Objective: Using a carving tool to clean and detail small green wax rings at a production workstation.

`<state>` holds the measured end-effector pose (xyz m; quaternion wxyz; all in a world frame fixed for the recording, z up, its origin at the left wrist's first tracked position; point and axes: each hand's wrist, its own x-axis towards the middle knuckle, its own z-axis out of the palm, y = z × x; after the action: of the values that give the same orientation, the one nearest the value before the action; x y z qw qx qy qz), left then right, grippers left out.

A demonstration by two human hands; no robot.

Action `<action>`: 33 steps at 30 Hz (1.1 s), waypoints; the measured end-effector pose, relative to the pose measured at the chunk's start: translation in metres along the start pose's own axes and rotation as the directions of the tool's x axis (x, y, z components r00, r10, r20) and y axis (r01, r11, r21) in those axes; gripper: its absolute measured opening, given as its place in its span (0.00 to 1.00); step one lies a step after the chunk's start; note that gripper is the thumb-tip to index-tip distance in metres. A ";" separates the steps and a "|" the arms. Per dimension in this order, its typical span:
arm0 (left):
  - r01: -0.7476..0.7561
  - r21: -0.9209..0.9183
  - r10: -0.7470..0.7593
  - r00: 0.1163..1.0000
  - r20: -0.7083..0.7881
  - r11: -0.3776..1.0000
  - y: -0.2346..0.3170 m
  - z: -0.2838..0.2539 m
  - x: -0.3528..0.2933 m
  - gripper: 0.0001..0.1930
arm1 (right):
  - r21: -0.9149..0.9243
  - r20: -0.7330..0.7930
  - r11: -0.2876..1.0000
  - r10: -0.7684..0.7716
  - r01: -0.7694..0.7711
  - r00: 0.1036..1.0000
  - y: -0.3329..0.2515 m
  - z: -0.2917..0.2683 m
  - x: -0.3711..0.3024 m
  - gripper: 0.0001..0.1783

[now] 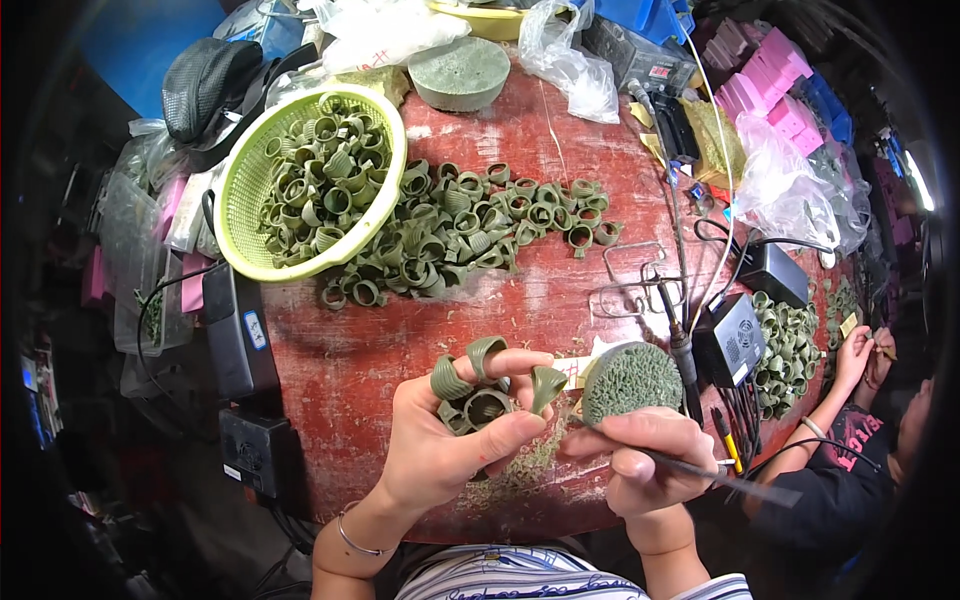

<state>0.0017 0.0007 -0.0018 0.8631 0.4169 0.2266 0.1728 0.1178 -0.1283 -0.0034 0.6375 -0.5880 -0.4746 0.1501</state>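
Note:
My left hand (425,445), at the centre near the table's front, pinches a flared green ring (547,388) between thumb and forefinger. More green rings (487,355) sit on and among its other fingers; how the lower ones are held is partly hidden. In my right hand (655,460) is a thin, flat, grey file-like tool (755,487), its tail pointing out to the lower right. The tool's working tip is hidden behind my fingers, close to the pinched ring. Just beyond my right hand rests a round green block (632,382) with a pitted face. Green shavings (525,470) are scattered below the hands.
A yellow-green basket (228,215) full of rings leans at the far left, beside a loose pile of rings (430,245). A smooth round block (460,75) stands at the back. Right of me are a corded pen tool (682,350), black power boxes (732,340), more rings (785,355) and another person's hand (855,355).

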 end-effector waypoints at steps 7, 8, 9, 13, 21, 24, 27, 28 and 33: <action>-0.080 0.084 0.079 0.997 0.017 0.993 -0.003 -0.001 -0.002 0.18 | 0.047 0.034 0.998 0.028 -0.030 0.999 0.000 0.000 0.002 0.09; -0.090 0.106 0.089 0.996 0.011 0.990 -0.003 0.000 -0.002 0.18 | 0.046 0.031 0.998 0.040 -0.041 0.999 0.001 0.000 0.002 0.09; -0.087 0.107 0.087 0.996 0.009 0.990 -0.004 0.000 -0.003 0.18 | 0.050 0.031 0.997 0.050 -0.052 0.998 0.002 0.001 0.001 0.09; -0.100 0.116 0.102 0.995 -0.014 0.988 -0.006 -0.003 -0.004 0.19 | 0.044 0.026 0.999 -0.014 0.012 1.000 0.011 0.004 -0.002 0.10; 0.027 0.027 -0.026 0.999 -0.045 0.999 0.000 -0.002 -0.005 0.18 | 0.050 -0.122 0.998 0.041 -0.035 0.992 0.006 0.002 -0.007 0.09; -0.027 0.030 0.028 0.998 -0.049 0.999 -0.002 -0.001 -0.005 0.18 | 0.109 0.026 0.993 0.047 -0.050 0.999 0.010 0.002 -0.004 0.10; -0.034 0.061 0.035 0.999 -0.026 0.998 0.001 0.000 -0.004 0.18 | 0.086 -0.002 0.995 0.057 -0.057 0.998 0.010 0.002 -0.004 0.10; 0.037 -0.016 -0.037 0.999 -0.008 0.999 0.002 0.001 -0.004 0.18 | 0.081 -0.037 0.995 0.060 -0.057 0.998 0.011 0.001 -0.005 0.09; 0.129 -0.003 -0.129 0.992 -0.006 0.992 0.004 -0.001 -0.004 0.17 | 0.073 -0.058 0.993 0.093 -0.088 0.994 0.010 0.004 -0.004 0.08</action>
<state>-0.0026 0.0015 0.0018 0.8724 0.3995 0.2556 0.1182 0.1163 -0.1256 -0.0145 0.6645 -0.5904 -0.4223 0.1775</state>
